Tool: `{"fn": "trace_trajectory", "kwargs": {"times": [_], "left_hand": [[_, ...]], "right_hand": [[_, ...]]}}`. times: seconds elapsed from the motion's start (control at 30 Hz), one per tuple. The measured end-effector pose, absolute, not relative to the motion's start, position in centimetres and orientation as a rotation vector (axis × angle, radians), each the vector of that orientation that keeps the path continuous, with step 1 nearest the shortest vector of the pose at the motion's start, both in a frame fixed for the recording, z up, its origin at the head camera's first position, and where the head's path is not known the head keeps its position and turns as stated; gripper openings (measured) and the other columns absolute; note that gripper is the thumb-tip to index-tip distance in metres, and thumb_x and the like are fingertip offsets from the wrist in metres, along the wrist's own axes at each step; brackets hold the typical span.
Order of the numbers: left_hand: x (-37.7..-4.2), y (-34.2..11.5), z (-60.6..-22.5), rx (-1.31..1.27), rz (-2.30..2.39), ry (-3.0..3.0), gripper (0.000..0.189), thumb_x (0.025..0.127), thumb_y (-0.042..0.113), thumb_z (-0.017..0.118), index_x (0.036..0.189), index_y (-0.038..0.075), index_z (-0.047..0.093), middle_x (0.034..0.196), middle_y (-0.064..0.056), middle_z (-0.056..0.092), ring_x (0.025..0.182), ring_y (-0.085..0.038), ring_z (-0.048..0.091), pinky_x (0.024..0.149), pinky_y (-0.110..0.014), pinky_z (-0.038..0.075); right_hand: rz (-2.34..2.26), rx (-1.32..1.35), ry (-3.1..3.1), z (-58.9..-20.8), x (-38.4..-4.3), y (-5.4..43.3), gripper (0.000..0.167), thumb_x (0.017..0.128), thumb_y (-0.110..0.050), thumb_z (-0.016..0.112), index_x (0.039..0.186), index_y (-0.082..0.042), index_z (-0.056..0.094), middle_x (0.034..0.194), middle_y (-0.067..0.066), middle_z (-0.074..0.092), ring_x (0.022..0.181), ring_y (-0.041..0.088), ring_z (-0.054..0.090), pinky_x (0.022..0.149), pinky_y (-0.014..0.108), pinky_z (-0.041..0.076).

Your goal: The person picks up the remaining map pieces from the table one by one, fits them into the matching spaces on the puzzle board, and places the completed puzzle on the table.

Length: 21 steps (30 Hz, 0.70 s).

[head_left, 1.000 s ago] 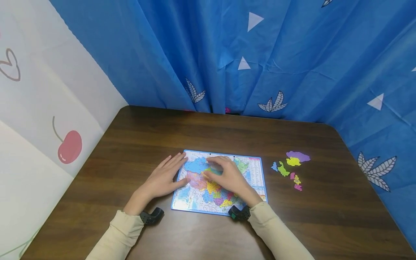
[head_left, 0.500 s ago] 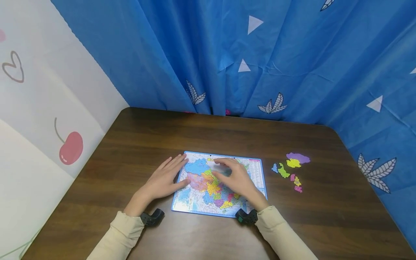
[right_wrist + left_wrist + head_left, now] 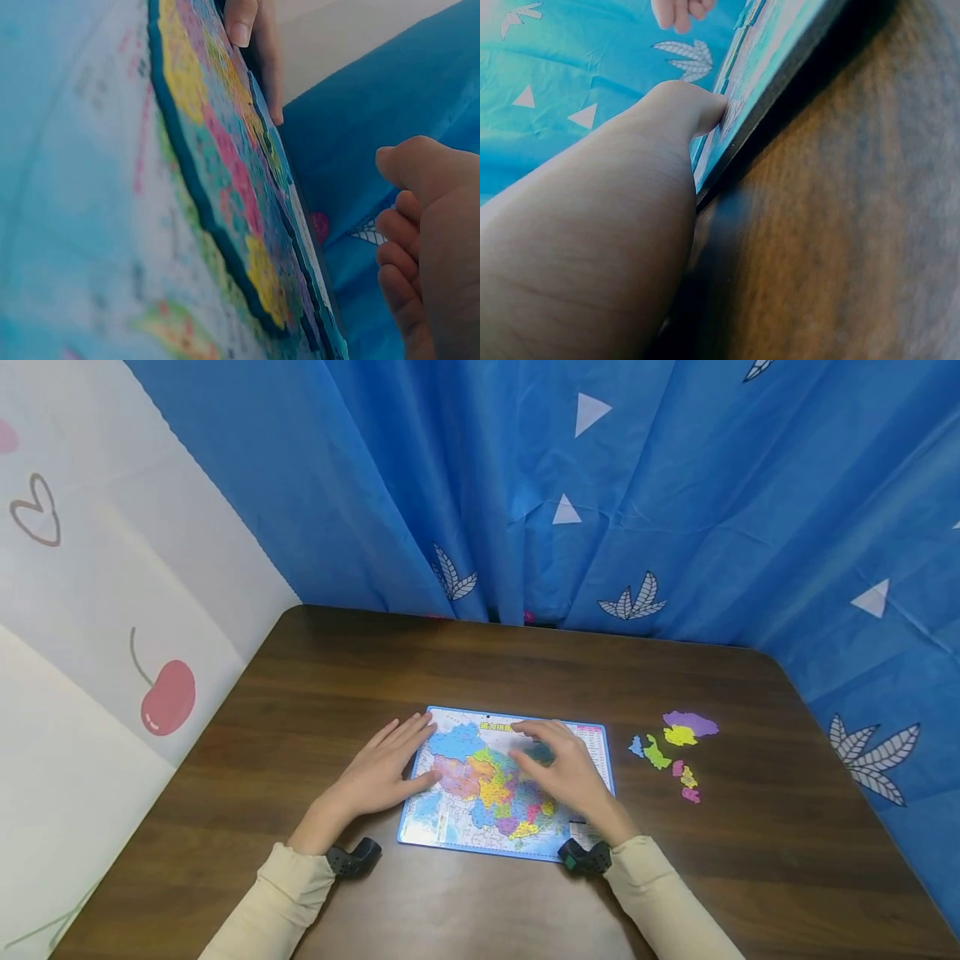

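A colourful map puzzle board (image 3: 427, 818) with a blue edge lies flat on the table. My left hand (image 3: 375, 777) rests at its left side, fingers straight and thumb spread over the map; the left wrist view has that thumb (image 3: 705, 109) touching the board's surface. Over the board's right half hovers my right hand (image 3: 566, 768), thumb apart from loosely bent fingers. Nothing sits between them in the right wrist view, where the right hand (image 3: 442, 225) is raised off the map. A darker patch of board shows beside its fingertips.
Loose puzzle pieces lie right of the board: a purple piece (image 3: 699, 723) overlapped by a yellow piece (image 3: 681, 736), a green piece (image 3: 657, 753), a small blue piece (image 3: 636, 746) and several little ones. A blue curtain (image 3: 450, 468) hangs behind the table (image 3: 360, 652).
My right hand has slid rightward across the board, uncovering the yellow title and more of the map's middle. The left hand stays in place, and the loose pieces lie as before.
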State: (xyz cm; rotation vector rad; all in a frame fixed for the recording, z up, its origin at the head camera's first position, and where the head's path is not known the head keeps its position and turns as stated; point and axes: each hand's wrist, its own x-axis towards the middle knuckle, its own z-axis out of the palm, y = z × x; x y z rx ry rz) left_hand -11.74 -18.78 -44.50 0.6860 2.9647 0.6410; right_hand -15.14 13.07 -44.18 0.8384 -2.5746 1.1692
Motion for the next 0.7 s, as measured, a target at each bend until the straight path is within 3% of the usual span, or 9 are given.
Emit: {"fn": "trace_trajectory", "kwargs": {"times": [0.3, 0.7], "left_hand": [[-11.9, -18.6, -44.6, 0.690, 0.637, 2.962, 0.082, 0.097, 0.060, 0.058, 0.160, 0.010, 0.038, 0.170, -0.006, 0.027, 0.159, -0.026, 0.021, 0.130, -0.049, 0.014], [-12.0, -18.7, -44.9, 0.660, 0.622, 2.945, 0.082, 0.098, 0.060, 0.057, 0.161, 0.012, 0.036, 0.171, -0.004, 0.024, 0.160, -0.023, 0.018, 0.130, -0.047, 0.012]], "right_hand": [[1.139, 0.811, -2.504, -44.3, -15.8, 14.2, 0.036, 0.092, -0.021, 0.080, 0.126, -0.012, 0.072, 0.121, 0.001, 0.074, 0.106, 0.018, 0.066, 0.089, 0.044, 0.059], [1.165, 0.822, -2.463, -43.4, -16.8, 15.8, 0.037, 0.091, -0.015, 0.081, 0.127, -0.010, 0.071, 0.121, 0.004, 0.073, 0.105, 0.019, 0.065, 0.088, 0.045, 0.059]]}}
